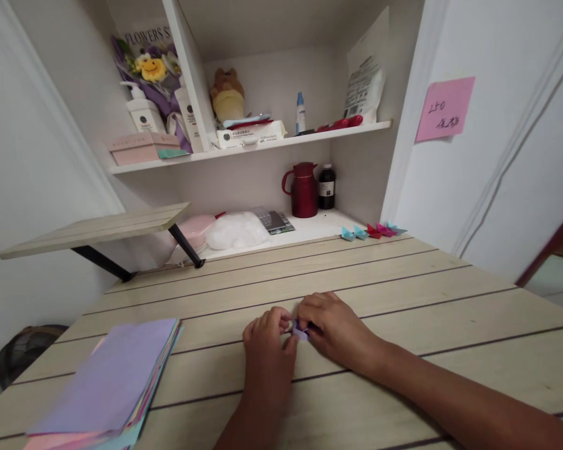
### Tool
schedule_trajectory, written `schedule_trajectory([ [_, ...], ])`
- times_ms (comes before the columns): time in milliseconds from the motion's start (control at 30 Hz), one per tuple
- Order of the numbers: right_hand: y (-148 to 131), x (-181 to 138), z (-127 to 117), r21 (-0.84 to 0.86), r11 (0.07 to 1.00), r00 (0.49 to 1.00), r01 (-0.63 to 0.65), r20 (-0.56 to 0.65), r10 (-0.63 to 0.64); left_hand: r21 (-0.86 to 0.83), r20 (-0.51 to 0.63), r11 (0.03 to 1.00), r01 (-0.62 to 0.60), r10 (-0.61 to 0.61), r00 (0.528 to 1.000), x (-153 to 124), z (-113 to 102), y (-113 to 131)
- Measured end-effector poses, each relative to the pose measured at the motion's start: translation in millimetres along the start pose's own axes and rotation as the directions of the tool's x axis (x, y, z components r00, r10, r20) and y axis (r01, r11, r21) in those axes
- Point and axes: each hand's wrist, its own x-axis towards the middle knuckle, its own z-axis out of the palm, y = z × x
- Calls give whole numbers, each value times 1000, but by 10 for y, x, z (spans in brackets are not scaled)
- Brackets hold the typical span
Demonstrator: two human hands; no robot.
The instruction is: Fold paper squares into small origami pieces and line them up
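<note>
My left hand (pixel 268 344) and my right hand (pixel 334 326) meet at the middle of the wooden table (pixel 403 294). Together they pinch a small folded purple paper piece (pixel 299 329), mostly hidden by the fingers. Both hands rest low on the tabletop with fingers curled closed. A stack of coloured paper sheets (pixel 115 381), purple on top, lies to the left of my left hand near the front edge.
Several small folded paper shapes (pixel 370 232), blue, red and pink, sit at the table's far edge. Behind are shelves with a red thermos jug (pixel 304 189), a dark bottle (pixel 327 186), a white bag (pixel 237 230) and boxes. A raised wooden shelf (pixel 98 228) juts out at left.
</note>
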Motion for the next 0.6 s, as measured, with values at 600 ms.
schedule_trajectory([
  [600,21,-19,51,135,989,997,-57,-46,63,60,87,990,-128,122,989,-59,-77,97],
])
